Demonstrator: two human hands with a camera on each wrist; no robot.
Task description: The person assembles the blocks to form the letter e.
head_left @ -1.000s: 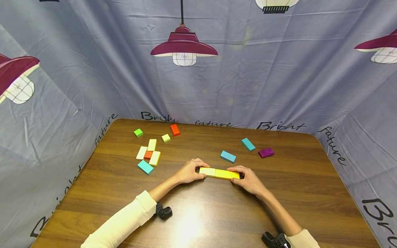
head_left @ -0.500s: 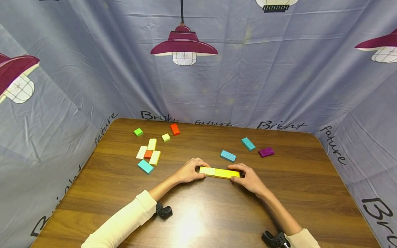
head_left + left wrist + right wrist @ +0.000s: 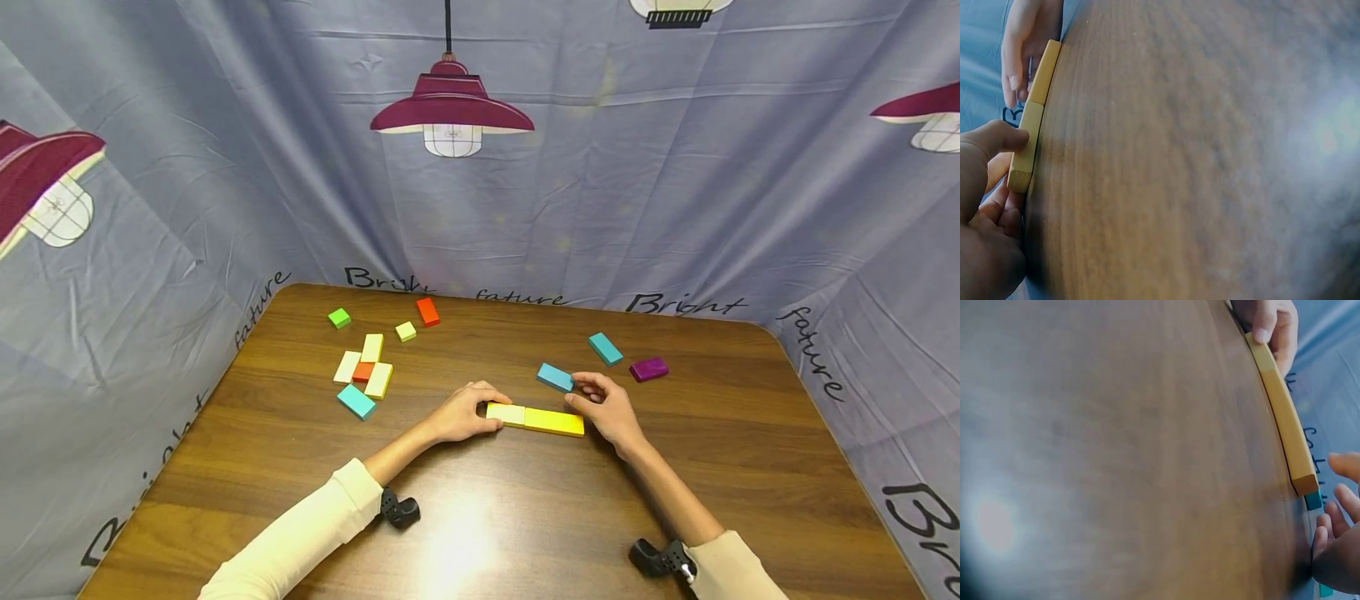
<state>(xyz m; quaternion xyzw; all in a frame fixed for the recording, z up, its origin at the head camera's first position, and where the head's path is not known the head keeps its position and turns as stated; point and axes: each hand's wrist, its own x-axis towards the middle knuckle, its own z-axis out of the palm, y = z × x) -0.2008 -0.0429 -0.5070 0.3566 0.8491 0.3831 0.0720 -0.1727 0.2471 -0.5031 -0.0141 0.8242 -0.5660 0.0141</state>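
In the head view a pale yellow block (image 3: 506, 414) and a longer bright yellow block (image 3: 554, 422) lie end to end on the table. My left hand (image 3: 468, 413) grips the pale one at its left end, thumb on the near side and fingers on the far side. The left wrist view shows the thumb (image 3: 1013, 137) pressed against that block. My right hand (image 3: 609, 411) holds nothing; its fingers are spread beyond the bright yellow block's right end. Its fingertips are right at the right end of a blue block (image 3: 556, 377).
Behind on the right lie a teal block (image 3: 605, 348) and a purple block (image 3: 648, 369). At left are a turquoise block (image 3: 356, 401), a cluster of pale blocks (image 3: 378, 381) around a red one, a green block (image 3: 339, 317) and another red block (image 3: 428, 312). Printed curtains surround the table (image 3: 300, 467).
My right hand has let go of the bright yellow block and moved away from the body to the blue block's end. The left hand keeps its grip.
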